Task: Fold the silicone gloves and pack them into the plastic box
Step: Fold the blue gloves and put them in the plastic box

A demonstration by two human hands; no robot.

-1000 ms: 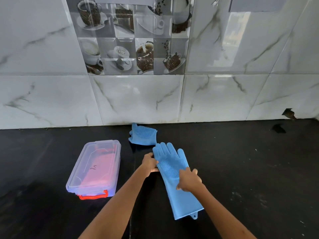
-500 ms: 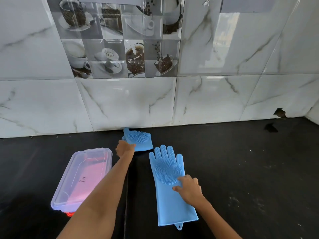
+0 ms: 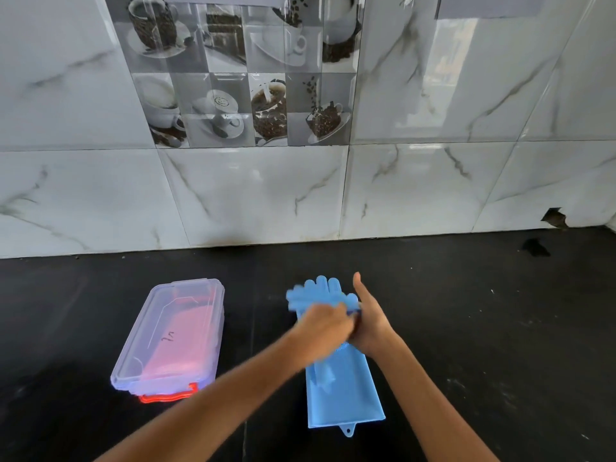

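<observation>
Both hands [image 3: 346, 325] on blue gloves [image 3: 343, 395], blurred

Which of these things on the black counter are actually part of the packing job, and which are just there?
Part of the job:
- blue silicone gloves, stacked under both hands
- clear plastic box with red latch, lid on

Just there:
- coffee-picture wall tiles
- chipped hole in the wall tile

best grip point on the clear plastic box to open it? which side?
Probably the red-orange latch on the near short end of the clear rectangular plastic box, approached from the near side. The lid is on and the box lies lengthwise away from the person, so that end faces them. Both the left hand and right hand are busy on the blue silicone gloves.
</observation>
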